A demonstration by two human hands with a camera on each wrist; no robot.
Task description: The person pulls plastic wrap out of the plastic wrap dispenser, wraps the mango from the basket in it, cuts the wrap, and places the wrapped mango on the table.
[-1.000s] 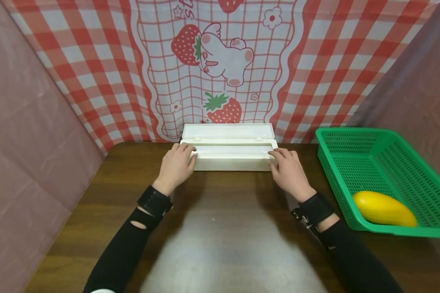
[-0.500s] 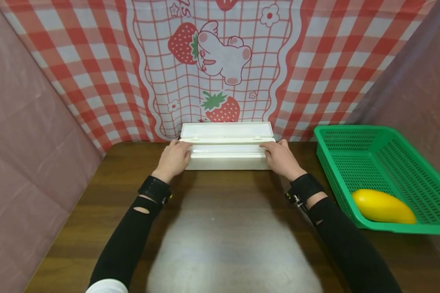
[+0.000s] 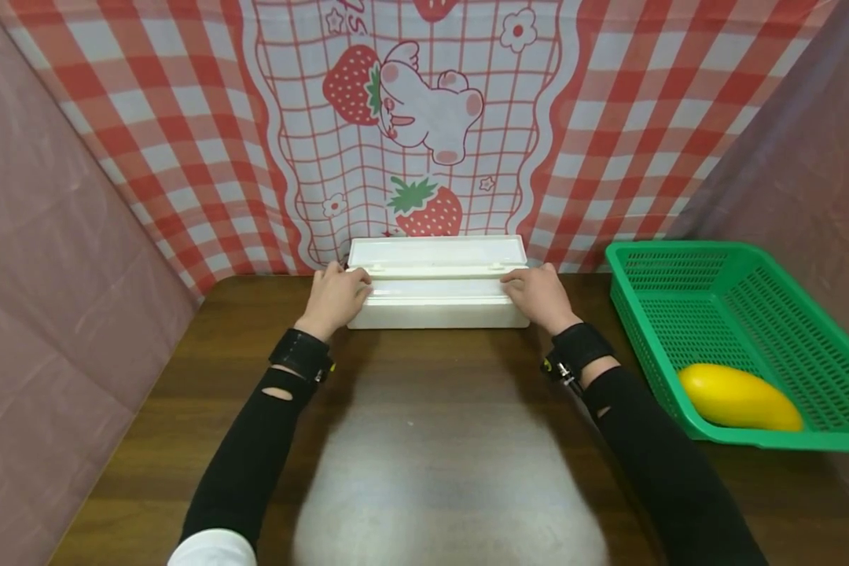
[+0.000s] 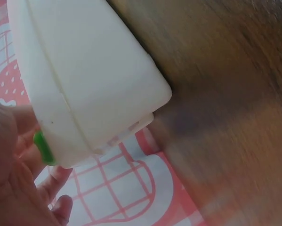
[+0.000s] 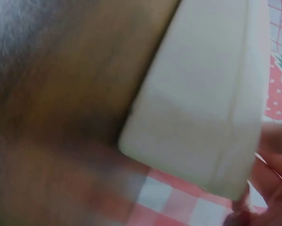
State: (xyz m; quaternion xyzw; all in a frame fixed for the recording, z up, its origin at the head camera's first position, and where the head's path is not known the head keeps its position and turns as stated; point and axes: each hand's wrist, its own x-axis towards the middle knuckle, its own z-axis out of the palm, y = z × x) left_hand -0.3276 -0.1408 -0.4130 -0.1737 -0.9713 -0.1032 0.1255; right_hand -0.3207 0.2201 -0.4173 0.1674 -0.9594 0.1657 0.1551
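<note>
A long white box (image 3: 439, 316) stands near the back edge of the table, its lid (image 3: 435, 251) raised against the cloth behind. My left hand (image 3: 332, 299) grips the top left end of the box, fingers bent over the rim. On the other end, my right hand (image 3: 541, 297) holds the top right corner in the same way. Up close in the left wrist view, a small green piece (image 4: 43, 147) shows at the box's upper corner beside the fingers (image 4: 25, 117). Fingers (image 5: 272, 136) also wrap behind the upper edge in the right wrist view.
At the right, a green plastic basket (image 3: 654, 377) holds a yellow, elongated fruit or vegetable (image 3: 739, 397). A red and white checked cloth (image 3: 630, 118) hangs behind the brown wooden table (image 3: 424, 440). Pink cloth (image 3: 49, 275) hangs at the left.
Both hands have shifted toward the back, over the box's top corners, and the thumbs have left its front face. The box stays in about the same place with its lid raised.
</note>
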